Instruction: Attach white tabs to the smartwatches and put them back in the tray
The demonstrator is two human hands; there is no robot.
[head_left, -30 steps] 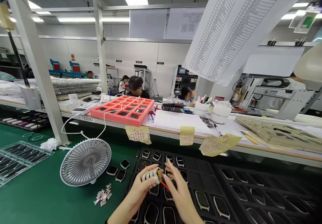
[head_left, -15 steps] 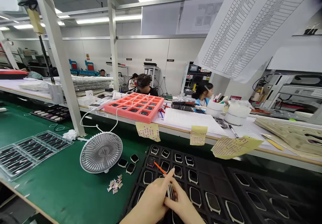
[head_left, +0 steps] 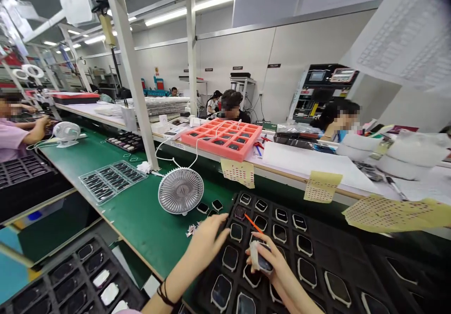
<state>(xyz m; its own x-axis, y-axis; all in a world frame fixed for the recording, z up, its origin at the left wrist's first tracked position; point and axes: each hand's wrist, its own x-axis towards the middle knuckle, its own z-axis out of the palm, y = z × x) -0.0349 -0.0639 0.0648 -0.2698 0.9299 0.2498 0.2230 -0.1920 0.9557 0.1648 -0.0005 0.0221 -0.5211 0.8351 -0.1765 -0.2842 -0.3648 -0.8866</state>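
The right hand [head_left: 276,262] pinches a pale-edged watch [head_left: 263,261] between thumb and fingers above a black tray [head_left: 327,224] of watches, while the left hand [head_left: 206,236], fingers loosely spread, hovers over the tray's left edge. The tray lies on a green bench [head_left: 151,229] beside a round fan [head_left: 181,192], and a shelf behind carries a pink foam tray [head_left: 211,150] and white paper [head_left: 310,163]. Beyond are a pale wall [head_left: 239,46] and seated people, with someone in a pink sleeve [head_left: 12,137] working far left.
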